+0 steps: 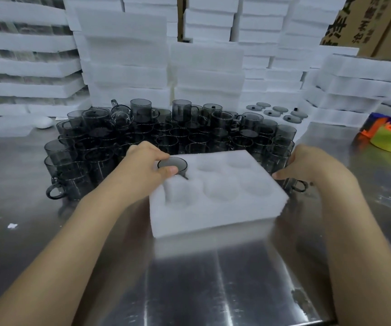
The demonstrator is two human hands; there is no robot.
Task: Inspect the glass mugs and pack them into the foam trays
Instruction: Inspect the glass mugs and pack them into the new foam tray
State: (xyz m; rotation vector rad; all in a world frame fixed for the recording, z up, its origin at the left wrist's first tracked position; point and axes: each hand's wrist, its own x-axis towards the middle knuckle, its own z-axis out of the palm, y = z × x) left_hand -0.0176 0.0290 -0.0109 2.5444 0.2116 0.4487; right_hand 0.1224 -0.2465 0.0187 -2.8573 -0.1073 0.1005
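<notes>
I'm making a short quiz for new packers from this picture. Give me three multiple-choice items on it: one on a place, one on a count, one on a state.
1. Where in the foam tray is the one packed mug?
A. far left pocket
B. near right pocket
C. far middle pocket

2. How many pockets does the tray have?
A. four
B. six
C. nine

3. What is the left hand doing?
A. lying flat on the table
B. holding a roll of tape
C. pinching the mug's rim

Answers:
1 A, the dark rim sits in the far left corner pocket.
2 B, two rows of three hollows show.
3 C, thumb and fingers close on the rim, while the right hand reaches to a mug beside the tray's right edge; its grip is hidden.
</notes>
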